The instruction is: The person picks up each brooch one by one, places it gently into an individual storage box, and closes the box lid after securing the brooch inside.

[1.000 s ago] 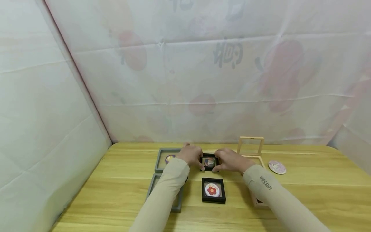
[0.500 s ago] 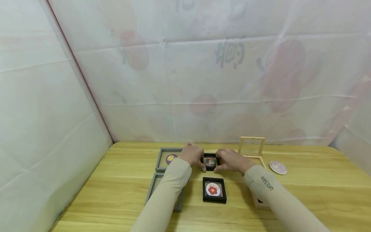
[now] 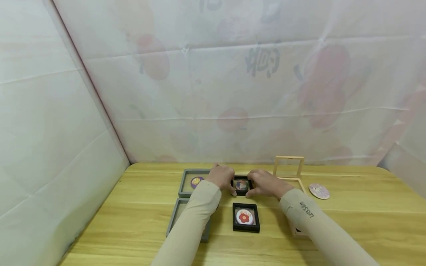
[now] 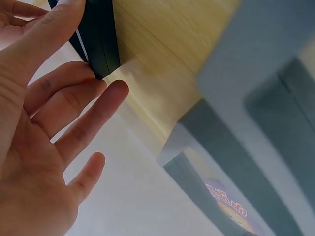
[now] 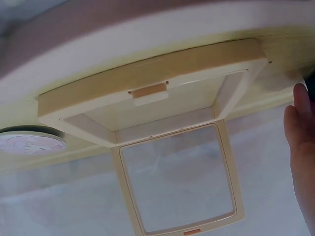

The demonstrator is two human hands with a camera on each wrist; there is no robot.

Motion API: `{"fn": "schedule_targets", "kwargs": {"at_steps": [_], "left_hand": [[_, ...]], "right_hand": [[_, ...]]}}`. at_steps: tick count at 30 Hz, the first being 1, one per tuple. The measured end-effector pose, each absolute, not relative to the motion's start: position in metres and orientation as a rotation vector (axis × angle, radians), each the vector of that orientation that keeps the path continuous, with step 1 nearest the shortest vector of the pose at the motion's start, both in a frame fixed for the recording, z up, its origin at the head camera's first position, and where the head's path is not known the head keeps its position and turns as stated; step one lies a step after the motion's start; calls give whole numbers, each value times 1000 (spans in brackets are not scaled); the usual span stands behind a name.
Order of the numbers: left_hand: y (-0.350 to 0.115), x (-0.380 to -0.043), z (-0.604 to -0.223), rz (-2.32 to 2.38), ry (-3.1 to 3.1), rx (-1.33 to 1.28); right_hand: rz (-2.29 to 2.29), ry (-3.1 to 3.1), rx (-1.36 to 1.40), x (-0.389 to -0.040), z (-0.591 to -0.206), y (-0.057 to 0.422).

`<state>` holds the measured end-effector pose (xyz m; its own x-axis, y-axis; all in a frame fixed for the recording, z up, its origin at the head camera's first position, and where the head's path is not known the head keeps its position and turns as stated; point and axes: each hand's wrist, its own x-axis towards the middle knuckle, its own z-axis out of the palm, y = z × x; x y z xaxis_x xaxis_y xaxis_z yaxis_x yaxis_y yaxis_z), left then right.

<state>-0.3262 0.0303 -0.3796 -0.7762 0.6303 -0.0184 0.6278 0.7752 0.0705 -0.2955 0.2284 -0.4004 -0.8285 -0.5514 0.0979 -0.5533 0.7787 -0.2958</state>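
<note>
A small black display frame (image 3: 242,193) lies at the back middle of the table with a dark, colourful round badge (image 3: 241,185) inside. My left hand (image 3: 223,178) pinches its left side, thumb at the near corner; in the left wrist view the thumb and fingers grip the black edge (image 4: 102,42) while the little finger stands free. From the right, my right hand (image 3: 265,183) holds the opposite side, thumb also at the near corner. Closer to me lies a second black frame (image 3: 246,228), holding a white badge with a red flower (image 3: 244,217).
Two grey frames (image 3: 196,171) sit at left, partly under my left arm; the farther contains a purple-and-yellow badge (image 3: 196,181). At right, a light wooden-coloured frame (image 5: 147,78) has its lid (image 5: 237,182) raised. A pale pink badge (image 3: 319,191) lies beside it. White cloth (image 3: 199,92) hangs behind.
</note>
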Motion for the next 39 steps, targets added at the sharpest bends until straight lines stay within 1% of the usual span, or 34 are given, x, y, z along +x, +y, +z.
{"fn": "schedule_targets", "kwargs": {"at_steps": [8, 18, 26, 33, 39], "left_hand": [[30, -325, -378, 29, 2930, 1073], [34, -319, -374, -256, 2905, 1120], [31, -319, -371, -205, 2921, 1115], [33, -324, -370, -82, 2986, 1238], [34, -324, -368, -5, 3011, 1278]], "right_hand": [[443, -2977, 912, -297, -400, 228], [259, -3057, 917, -296, -393, 222], [139, -3071, 938, -296, -385, 222], [121, -2984, 948, -298, -386, 233], [133, -2949, 935, -299, -384, 239]]}}
